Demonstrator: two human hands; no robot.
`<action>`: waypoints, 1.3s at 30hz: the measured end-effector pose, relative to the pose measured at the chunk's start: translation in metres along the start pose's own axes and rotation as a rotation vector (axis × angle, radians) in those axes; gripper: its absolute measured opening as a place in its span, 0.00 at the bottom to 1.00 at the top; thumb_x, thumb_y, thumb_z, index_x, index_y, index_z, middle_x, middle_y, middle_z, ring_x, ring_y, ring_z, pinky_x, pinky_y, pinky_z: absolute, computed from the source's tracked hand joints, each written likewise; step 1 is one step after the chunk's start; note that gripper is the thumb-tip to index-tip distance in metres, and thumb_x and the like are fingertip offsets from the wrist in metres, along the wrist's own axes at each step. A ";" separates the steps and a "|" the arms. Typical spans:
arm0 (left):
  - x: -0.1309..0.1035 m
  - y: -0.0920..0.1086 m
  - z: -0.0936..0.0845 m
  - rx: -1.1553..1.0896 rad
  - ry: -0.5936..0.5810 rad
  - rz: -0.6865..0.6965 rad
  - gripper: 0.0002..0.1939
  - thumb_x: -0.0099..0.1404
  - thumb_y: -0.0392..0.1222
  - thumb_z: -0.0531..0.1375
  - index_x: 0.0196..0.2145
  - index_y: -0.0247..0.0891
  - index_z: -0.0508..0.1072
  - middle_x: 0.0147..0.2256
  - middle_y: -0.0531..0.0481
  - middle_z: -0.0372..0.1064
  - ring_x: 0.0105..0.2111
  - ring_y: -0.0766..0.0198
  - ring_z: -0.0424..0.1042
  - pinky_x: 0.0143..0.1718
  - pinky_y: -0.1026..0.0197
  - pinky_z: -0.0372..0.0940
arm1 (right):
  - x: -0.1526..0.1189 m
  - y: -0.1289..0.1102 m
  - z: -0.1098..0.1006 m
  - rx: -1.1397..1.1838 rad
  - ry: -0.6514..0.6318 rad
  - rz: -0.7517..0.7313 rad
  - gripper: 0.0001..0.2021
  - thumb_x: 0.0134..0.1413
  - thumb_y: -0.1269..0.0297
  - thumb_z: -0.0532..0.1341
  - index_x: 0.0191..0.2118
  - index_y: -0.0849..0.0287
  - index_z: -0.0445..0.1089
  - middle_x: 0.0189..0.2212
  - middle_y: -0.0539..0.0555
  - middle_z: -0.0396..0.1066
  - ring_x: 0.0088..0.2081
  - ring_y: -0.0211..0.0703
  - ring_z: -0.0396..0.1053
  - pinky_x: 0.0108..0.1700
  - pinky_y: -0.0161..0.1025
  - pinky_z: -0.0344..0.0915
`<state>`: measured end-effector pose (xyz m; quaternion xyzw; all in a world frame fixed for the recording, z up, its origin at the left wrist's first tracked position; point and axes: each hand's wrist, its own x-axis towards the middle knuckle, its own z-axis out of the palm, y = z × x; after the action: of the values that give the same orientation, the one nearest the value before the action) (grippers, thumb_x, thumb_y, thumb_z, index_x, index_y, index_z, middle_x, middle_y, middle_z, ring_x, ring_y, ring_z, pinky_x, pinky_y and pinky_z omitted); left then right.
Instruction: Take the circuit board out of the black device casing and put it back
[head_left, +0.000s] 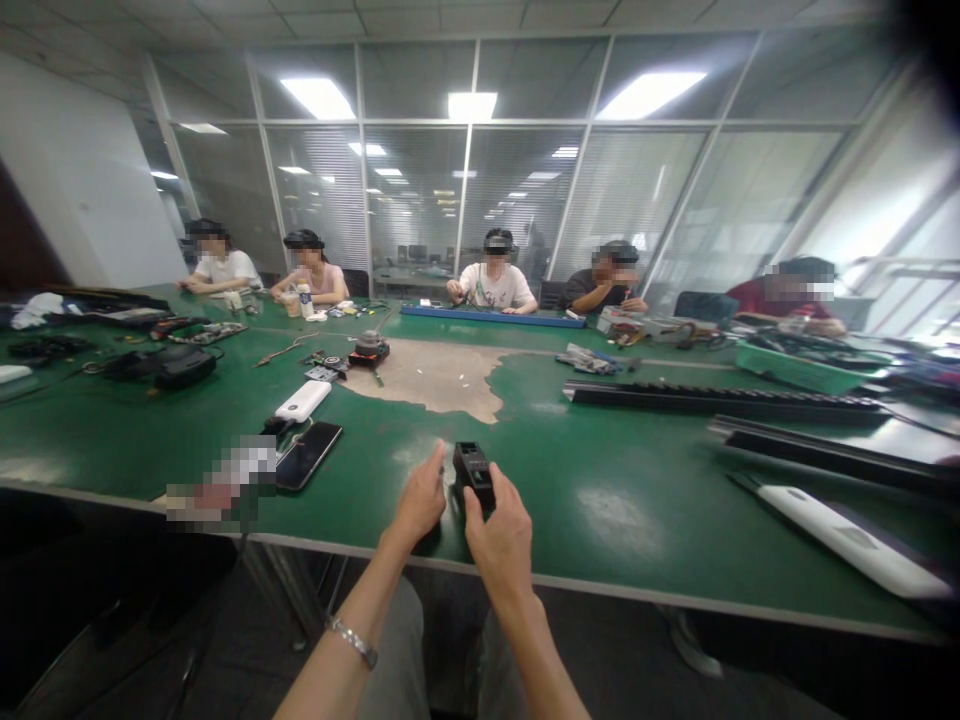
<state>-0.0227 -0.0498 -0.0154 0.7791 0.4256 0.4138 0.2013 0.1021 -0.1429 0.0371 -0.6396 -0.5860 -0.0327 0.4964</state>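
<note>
A small black device (472, 468) with openings in its top is near the front edge of the green table (615, 510). My right hand (501, 520) grips it from the right and near side, thumb and fingers around its lower part. Just left of the device is my left hand (421, 498), its index finger pointing forward. The left thumb and other fingers are mostly hidden, so what that hand holds, if anything, cannot be made out.
A black phone (309, 456) and a white power bank (304, 400) lie to the left. Black rails (720, 403) and a long white device (851, 540) are at the right. Several people sit across the table, beyond a blue bar (491, 317).
</note>
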 end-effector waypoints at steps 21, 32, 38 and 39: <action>0.001 0.005 -0.005 0.053 -0.038 -0.004 0.32 0.63 0.30 0.46 0.65 0.38 0.50 0.60 0.44 0.60 0.59 0.58 0.61 0.61 0.50 0.55 | -0.030 0.016 0.015 -0.056 -0.007 -0.016 0.35 0.57 0.51 0.55 0.64 0.67 0.50 0.58 0.68 0.60 0.57 0.56 0.60 0.56 0.54 0.60; 0.000 0.005 -0.006 0.081 -0.049 0.023 0.33 0.62 0.29 0.46 0.65 0.39 0.49 0.57 0.43 0.63 0.57 0.57 0.63 0.59 0.48 0.57 | -0.014 0.010 0.007 -0.017 0.001 0.037 0.29 0.57 0.53 0.55 0.59 0.69 0.60 0.53 0.67 0.67 0.54 0.55 0.66 0.54 0.51 0.62; 0.000 0.004 -0.005 0.112 -0.042 0.035 0.33 0.63 0.29 0.46 0.65 0.40 0.50 0.59 0.45 0.61 0.58 0.57 0.62 0.60 0.49 0.57 | 0.005 0.006 -0.021 0.041 0.100 0.089 0.31 0.55 0.51 0.57 0.60 0.64 0.60 0.54 0.64 0.67 0.54 0.54 0.66 0.55 0.50 0.61; 0.000 0.004 -0.004 0.115 -0.044 0.032 0.33 0.63 0.29 0.46 0.65 0.40 0.49 0.59 0.45 0.61 0.58 0.57 0.62 0.60 0.49 0.57 | 0.007 0.010 -0.026 0.039 0.119 0.101 0.30 0.55 0.51 0.57 0.60 0.63 0.61 0.54 0.64 0.67 0.54 0.54 0.66 0.55 0.50 0.62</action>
<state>-0.0242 -0.0523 -0.0102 0.8052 0.4316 0.3744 0.1589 0.1256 -0.1539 0.0485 -0.6553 -0.5230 -0.0344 0.5439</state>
